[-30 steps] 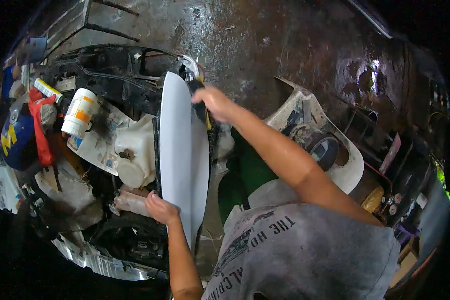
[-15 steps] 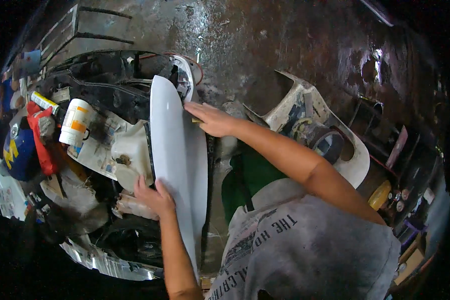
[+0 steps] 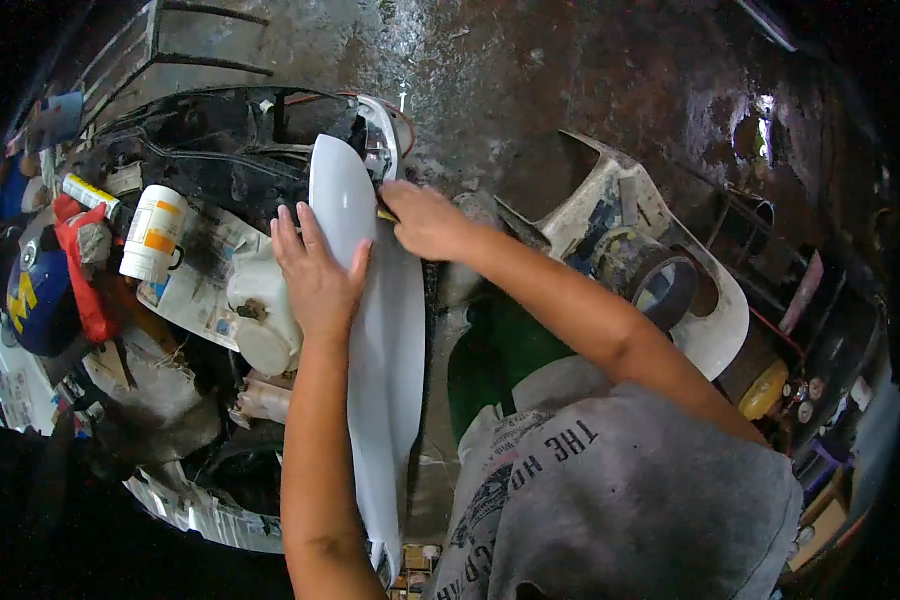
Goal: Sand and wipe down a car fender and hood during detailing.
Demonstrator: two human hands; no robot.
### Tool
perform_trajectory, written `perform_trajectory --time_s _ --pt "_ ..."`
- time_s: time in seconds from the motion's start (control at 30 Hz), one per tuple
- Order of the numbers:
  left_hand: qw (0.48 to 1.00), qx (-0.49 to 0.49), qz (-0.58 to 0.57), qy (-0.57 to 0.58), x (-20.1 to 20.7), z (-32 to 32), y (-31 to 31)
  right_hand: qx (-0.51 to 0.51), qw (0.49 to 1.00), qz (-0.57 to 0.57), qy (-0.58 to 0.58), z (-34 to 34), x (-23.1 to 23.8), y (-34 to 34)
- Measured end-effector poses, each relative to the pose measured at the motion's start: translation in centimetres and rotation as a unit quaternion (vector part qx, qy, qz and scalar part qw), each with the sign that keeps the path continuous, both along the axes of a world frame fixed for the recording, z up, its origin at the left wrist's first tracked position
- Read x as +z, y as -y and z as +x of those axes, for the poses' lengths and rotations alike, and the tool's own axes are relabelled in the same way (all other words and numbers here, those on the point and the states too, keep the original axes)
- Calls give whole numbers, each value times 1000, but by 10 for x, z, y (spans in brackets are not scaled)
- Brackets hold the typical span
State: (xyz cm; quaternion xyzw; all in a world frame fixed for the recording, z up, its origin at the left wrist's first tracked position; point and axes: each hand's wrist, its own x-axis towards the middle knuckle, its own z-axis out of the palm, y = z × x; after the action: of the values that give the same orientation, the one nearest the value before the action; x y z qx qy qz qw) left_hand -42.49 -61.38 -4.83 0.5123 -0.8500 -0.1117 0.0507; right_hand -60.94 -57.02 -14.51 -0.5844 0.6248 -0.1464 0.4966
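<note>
You can pass over the floor (image 3: 560,75) beyond the white panel (image 3: 385,370); 1 white tub (image 3: 154,238) and 1 pale jug (image 3: 265,347) obstruct your left, 1 cream fairing (image 3: 722,335) your right.

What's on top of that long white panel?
The left hand lies across the left edge of the white panel, thumb over its face. The right hand is at its right edge. The part beneath the left palm is covered.

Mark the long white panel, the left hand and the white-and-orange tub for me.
Long white panel (image 3: 383,350): head view, middle of its smooth face.
Left hand (image 3: 320,277): head view, back of the hand.
White-and-orange tub (image 3: 155,236): head view, its side wall.
</note>
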Motion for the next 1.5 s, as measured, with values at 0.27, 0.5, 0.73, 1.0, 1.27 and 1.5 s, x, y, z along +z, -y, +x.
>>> perform_trajectory --time_s 0.27,0.5,0.73,1.0,1.27,1.5 --pt "1000 -10 1 8 -2 7 1 22 1000 -7 -3 -3 -11 7" --pt "1000 -12 7 7 -1 0 2 -6 999 28 -15 -7 -18 23" --pt "1000 -10 9 2 0 1 1 -22 999 38 5 -3 -16 10" --pt "1000 0 23 0 1 5 1 19 998 52 2 -8 -9 11" --pt "999 10 40 1 0 2 3 99 983 -15 -151 -20 -75 31" --pt "999 23 44 6 0 2 1 158 926 -189 -286 -39 -114 59"
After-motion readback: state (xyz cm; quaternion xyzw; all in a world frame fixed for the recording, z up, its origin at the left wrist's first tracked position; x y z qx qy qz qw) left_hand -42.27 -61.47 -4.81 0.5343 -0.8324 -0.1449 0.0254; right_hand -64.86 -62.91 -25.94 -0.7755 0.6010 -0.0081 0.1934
